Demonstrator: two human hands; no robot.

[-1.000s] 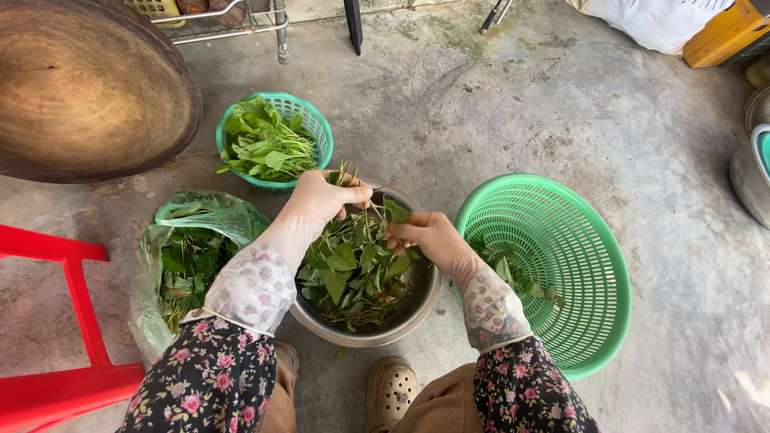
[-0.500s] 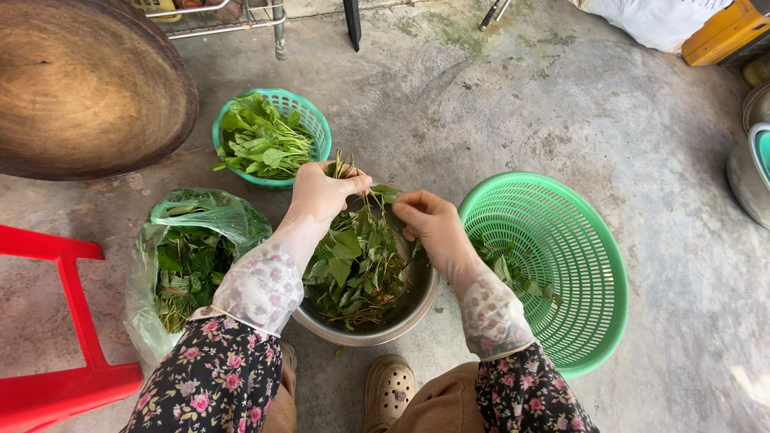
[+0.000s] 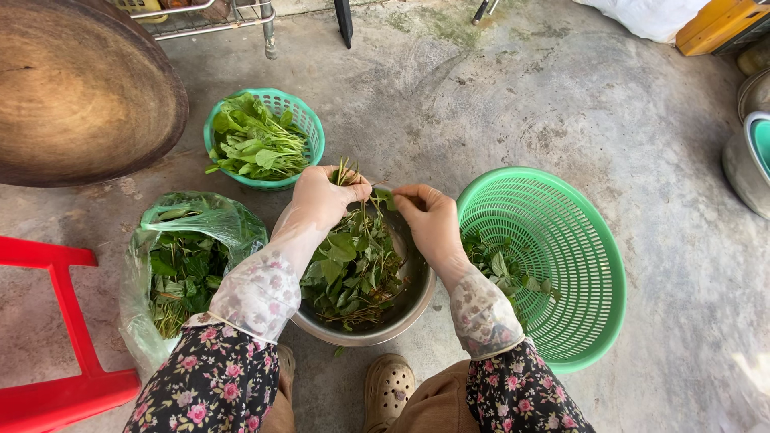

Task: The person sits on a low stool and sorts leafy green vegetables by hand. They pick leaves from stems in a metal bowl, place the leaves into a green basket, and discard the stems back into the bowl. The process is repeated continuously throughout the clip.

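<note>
The concrete floor (image 3: 561, 104) carries everything around me. A big round woven tray (image 3: 76, 88) lies at its far left, with a red plastic stool (image 3: 48, 321) nearer me on that side. To my right sits the large green basket (image 3: 561, 256), tilted toward me, a few picked leaves lying in its near left part. On my left a clear plastic bag (image 3: 188, 256) sags open, full of dark leafy stems. Straight ahead, between my knees, stands the metal bowl (image 3: 401, 317), heaped with green sprigs (image 3: 353, 265). Beyond it, just past my hands, a small green basket (image 3: 277, 136) holds paler, broader leaves. My left hand (image 3: 325, 196) is over the bowl's far rim, its grip closed around a bunch of sprigs whose cut stems stick up above my knuckles. My right hand (image 3: 433, 220) is just beside it, its grip narrow, fingertips pinching a leaf on that same bunch.
</note>
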